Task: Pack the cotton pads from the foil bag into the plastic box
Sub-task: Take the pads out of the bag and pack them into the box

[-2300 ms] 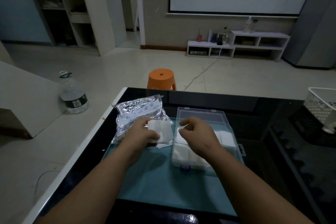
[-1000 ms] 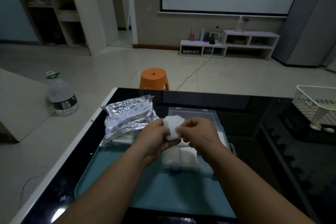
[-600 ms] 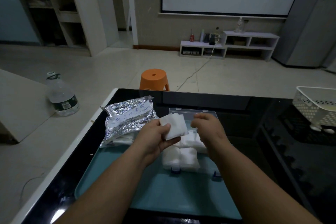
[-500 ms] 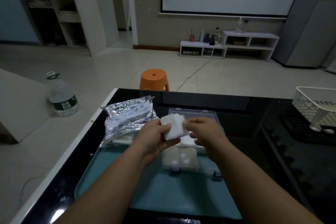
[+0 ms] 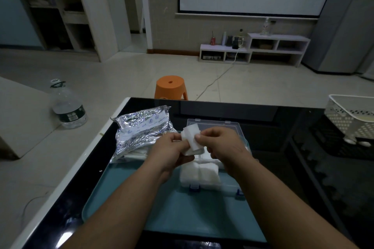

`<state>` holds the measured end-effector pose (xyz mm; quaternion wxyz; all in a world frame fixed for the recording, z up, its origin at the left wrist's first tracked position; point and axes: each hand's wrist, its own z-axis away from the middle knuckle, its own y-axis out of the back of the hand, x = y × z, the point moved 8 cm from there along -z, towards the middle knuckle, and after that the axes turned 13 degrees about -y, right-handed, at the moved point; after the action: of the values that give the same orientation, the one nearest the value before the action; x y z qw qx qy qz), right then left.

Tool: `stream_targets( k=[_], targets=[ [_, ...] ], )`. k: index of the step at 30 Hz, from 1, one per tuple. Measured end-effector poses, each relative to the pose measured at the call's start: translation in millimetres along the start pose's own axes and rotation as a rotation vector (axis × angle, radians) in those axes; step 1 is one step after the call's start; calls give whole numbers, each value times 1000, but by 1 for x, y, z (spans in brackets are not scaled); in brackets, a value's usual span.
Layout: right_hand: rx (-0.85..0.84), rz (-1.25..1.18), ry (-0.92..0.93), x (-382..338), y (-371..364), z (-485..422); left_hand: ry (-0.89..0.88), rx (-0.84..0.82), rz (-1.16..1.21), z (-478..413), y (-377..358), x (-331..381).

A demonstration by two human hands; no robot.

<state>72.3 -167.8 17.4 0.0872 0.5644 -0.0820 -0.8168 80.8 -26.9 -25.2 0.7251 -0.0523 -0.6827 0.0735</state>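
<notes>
A: On table (image 5: 273, 119)?
B: Tray (image 5: 178, 212), bearing plastic box (image 5: 214, 124), cotton pads (image 5: 199, 175) in it. Foil bag (image 5: 141, 129) just left of box. Basket (image 5: 350, 121) far right.
A: Floor (image 5: 121, 75)?
B: Stool (image 5: 171, 87) behind table; bottle (image 5: 68, 107) left.

- tabletop (image 5: 283, 127): glossy black, white rim along left edge
- teal tray (image 5: 182, 214) flat on it, approx. centre, running twd the near edge
- foil bag (image 5: 141, 129), crinkled, at tray's far-left corner; partly on tray, partly on bare top
- white perforated basket (image 5: 352, 119) at far right, well apart from tray
</notes>
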Motion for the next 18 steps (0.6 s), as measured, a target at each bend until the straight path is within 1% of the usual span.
stream_targets(
  k=[3, 7, 11, 13, 16, 18],
  targets=[
    [-1, 20, 15, -1, 0, 1, 6, -30, 18, 0, -2, -1],
    [106, 72, 36, -1, 6, -1, 10, -86, 81, 2, -9, 3],
    [143, 111, 31, 2, 7, -2, 17, -113, 95, 6, -13, 5],
    [158, 134, 35, 2, 8, -3, 25, -117, 126, 7, -16, 8],
    [177, 143, 37, 3, 10, -4, 67, -82, 251, 9, -16, 7],
    [174, 142, 38, 2, 9, -3, 58, -54, 226, 7, -13, 7]
  ],
)
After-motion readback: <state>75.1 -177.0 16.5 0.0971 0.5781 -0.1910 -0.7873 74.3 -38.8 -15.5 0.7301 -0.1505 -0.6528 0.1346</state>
